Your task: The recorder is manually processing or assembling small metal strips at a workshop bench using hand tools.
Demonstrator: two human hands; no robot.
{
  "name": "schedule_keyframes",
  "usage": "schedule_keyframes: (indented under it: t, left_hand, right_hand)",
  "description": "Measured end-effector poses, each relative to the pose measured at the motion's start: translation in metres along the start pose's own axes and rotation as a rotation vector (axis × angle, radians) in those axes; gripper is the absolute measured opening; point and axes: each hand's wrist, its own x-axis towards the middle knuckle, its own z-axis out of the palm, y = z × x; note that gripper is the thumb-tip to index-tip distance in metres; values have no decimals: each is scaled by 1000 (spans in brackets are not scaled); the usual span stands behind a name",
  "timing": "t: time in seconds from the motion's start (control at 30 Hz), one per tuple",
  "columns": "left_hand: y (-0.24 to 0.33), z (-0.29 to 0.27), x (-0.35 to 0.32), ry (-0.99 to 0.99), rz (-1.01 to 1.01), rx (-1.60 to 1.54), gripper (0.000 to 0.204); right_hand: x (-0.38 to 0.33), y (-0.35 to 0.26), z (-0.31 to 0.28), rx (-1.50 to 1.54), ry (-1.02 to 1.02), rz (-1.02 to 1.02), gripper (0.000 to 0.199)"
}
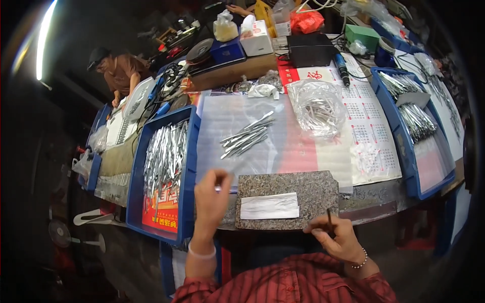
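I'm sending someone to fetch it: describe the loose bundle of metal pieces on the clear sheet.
Start at the speckled granite slab at the table's near edge. Just beyond it lies a clear plastic sheet; the small fanned pile of slim silver metal pieces sits there in the open, unlike those in trays or bags.

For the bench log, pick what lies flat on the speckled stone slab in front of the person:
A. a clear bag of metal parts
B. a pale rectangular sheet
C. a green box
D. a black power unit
B: a pale rectangular sheet lies flat on the speckled stone slab, between the left hand and the right hand; the clear bag sits farther back on the table.
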Motion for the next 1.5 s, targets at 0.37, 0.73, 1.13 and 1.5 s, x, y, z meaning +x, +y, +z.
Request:
schedule_keyframes:
  t: [0.37, 0.73, 1.13, 1.5]
  left_hand:
    - [46, -18, -105, -333, 102, -754, 19]
    - [21, -33, -116, -490, -97, -1095, 6]
    - [8, -26, -112, -542, -210, -1066, 9]
    - [8, -21, -127, -448, -334, -1082, 10]
  right_hand:
    - [33, -22, 16, -49, -260, -34, 15]
    - [223, 8, -108, -1032, 17, 6, 21]
    - [218, 16, -90, -1094, -26, 92, 19]
    - [228, 26, -98, -1000, 164, -89, 15]
